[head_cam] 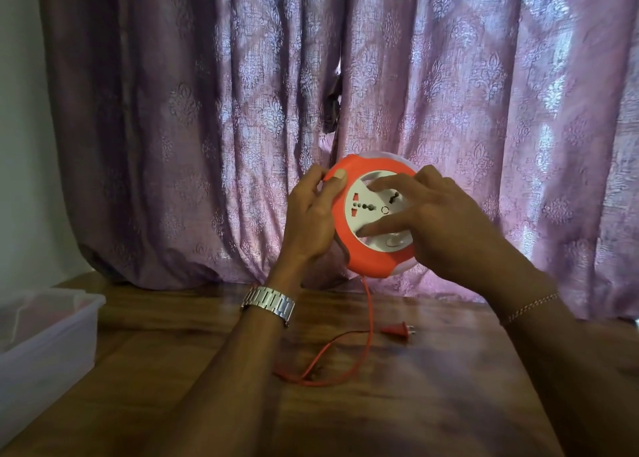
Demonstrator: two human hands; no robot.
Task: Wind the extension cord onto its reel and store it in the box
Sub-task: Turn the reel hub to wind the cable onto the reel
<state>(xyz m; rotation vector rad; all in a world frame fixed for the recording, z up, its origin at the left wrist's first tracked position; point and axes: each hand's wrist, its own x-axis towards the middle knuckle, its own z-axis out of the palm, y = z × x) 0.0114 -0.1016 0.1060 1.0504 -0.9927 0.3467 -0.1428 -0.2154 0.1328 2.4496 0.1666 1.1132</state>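
An orange round cord reel [366, 259] with a white socket face is held up above the wooden table [432, 387]. My left hand [311, 214] grips its left rim, thumb on the orange edge. My right hand [439, 221] lies on the white socket face, with its fingers spread and the thumb low on the disc. A thin orange cord [369, 318] hangs from the reel's bottom and loops on the table. Its orange plug [397, 329] lies on the table to the right of the loop.
A translucent plastic box [45, 332] stands open at the table's left edge. A purple patterned curtain [484, 111] hangs right behind the reel along the table's back edge. A white wall [20, 111] shows at far left.
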